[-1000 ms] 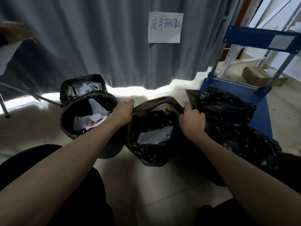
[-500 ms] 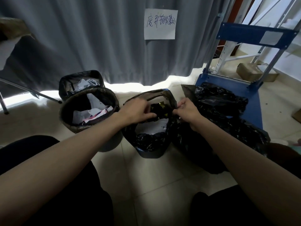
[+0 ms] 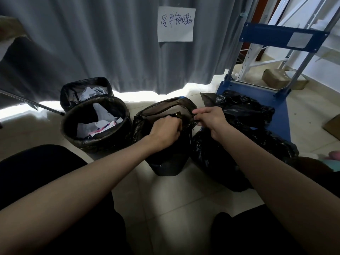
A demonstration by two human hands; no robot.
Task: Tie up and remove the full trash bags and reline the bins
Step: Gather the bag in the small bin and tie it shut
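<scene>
A black trash bag (image 3: 166,105) lines the middle bin (image 3: 168,167) on the floor, its rim lifted and gathered. My left hand (image 3: 164,130) grips a bunched part of the bag over the bin's mouth. My right hand (image 3: 209,117) pinches the bag's right edge beside it. Left of this stands a round bin (image 3: 93,142) lined in black with paper scraps inside. Behind it is a second lined bin (image 3: 85,89) holding crumpled paper. The middle bin's contents are hidden by my left hand and the bag.
Filled black bags (image 3: 244,111) lie to the right, partly on a blue hand cart (image 3: 276,107). A grey curtain (image 3: 92,43) with a handwritten paper sign (image 3: 175,23) hangs behind. A metal leg (image 3: 31,103) slants at left. Cardboard boxes (image 3: 277,80) sit at far right. My knees fill the bottom.
Both hands moved inward from the bin's opposite rims, drawing the bag's edges together over the opening. The paper inside is now covered.
</scene>
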